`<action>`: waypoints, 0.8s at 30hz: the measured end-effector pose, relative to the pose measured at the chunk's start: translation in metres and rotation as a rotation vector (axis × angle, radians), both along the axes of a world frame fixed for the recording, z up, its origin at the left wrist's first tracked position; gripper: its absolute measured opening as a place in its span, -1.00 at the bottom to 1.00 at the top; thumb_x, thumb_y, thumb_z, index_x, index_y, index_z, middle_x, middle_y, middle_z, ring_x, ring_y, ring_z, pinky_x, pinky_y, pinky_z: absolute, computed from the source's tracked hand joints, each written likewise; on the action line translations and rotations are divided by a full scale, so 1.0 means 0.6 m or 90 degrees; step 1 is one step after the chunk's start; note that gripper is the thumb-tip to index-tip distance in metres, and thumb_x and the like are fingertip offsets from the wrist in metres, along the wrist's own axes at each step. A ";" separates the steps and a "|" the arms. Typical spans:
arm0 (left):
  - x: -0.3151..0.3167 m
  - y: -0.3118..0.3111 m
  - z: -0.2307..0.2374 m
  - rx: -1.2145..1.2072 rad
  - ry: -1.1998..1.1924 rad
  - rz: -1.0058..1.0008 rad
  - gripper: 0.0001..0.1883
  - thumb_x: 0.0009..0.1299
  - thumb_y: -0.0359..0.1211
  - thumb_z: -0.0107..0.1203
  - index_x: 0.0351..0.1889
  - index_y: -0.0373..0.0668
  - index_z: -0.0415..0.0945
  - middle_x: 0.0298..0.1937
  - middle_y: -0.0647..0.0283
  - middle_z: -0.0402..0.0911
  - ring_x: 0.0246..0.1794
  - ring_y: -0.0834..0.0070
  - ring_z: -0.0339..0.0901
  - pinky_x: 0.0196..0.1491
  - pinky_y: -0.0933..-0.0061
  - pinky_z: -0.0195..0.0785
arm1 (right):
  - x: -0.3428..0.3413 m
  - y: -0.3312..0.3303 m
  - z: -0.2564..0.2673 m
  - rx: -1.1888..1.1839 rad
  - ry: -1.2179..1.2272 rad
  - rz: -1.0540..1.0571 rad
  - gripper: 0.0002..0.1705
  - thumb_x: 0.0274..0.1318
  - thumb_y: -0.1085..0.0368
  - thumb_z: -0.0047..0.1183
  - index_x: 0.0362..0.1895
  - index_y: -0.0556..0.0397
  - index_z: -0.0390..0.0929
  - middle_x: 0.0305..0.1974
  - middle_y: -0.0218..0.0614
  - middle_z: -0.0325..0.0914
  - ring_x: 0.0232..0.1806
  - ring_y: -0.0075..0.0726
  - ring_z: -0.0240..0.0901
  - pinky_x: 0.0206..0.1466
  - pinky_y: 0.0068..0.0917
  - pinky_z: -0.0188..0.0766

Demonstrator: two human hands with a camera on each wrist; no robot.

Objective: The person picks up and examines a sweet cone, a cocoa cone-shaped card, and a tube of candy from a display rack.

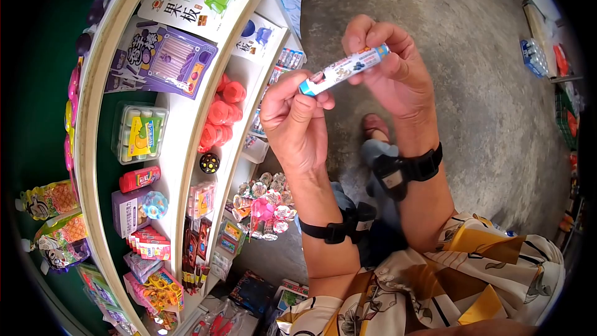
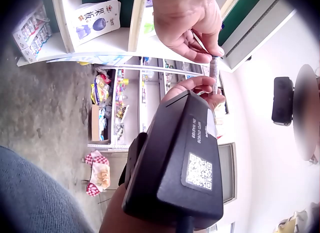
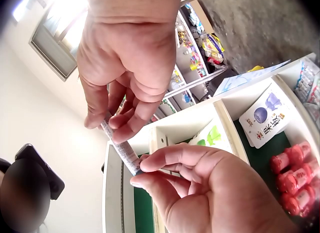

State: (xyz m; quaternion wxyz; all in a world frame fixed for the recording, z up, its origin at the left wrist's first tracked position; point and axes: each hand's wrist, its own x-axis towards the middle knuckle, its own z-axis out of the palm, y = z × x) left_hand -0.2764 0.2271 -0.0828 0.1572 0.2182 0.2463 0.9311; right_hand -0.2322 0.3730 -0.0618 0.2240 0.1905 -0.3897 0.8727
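Observation:
A slim printed candy tube (image 1: 345, 70), white with blue ends, is held up slantwise between both hands. My left hand (image 1: 297, 121) pinches its lower end between thumb and forefinger. On the upper end, my right hand (image 1: 398, 74) grips with thumb and curled fingers. In the right wrist view the tube (image 3: 121, 149) runs from the right hand (image 3: 127, 63) down to the left fingertips (image 3: 145, 179). The left wrist view shows the tube (image 2: 214, 70) edge-on, with the left hand (image 2: 187, 23) above and the right fingers (image 2: 197, 84) below.
White tiered shelves (image 1: 247, 9) stand on the left with purple packs (image 1: 168, 59), red bottles (image 1: 219, 118), a clear tub (image 1: 142, 132) and sweets. Wrapped lollipops (image 1: 267, 202) sit low by my left forearm. Concrete floor (image 1: 497, 118) lies to the right; more stocked shelves (image 1: 563, 112) line the far side.

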 end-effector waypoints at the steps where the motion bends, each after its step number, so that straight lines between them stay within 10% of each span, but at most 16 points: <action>1: 0.000 0.000 0.000 0.000 -0.003 0.000 -0.75 0.31 -0.43 0.19 -0.05 -0.26 0.54 -0.16 0.09 0.56 -0.32 0.44 0.50 -0.30 0.43 0.41 | 0.000 0.000 0.000 -0.001 0.001 0.001 -0.64 0.04 0.21 0.26 -0.15 0.20 0.57 -0.15 -0.20 0.48 -0.23 -0.40 0.49 -0.19 -0.53 0.51; 24: 0.004 0.002 0.000 0.005 -0.017 -0.003 -0.75 0.33 -0.41 0.18 -0.07 -0.28 0.51 -0.17 0.10 0.55 -0.32 0.45 0.51 -0.30 0.43 0.42 | 0.005 -0.003 0.005 -0.021 -0.009 0.013 -0.69 0.01 0.27 0.28 -0.19 0.18 0.56 -0.17 -0.18 0.47 -0.25 -0.36 0.49 -0.21 -0.48 0.49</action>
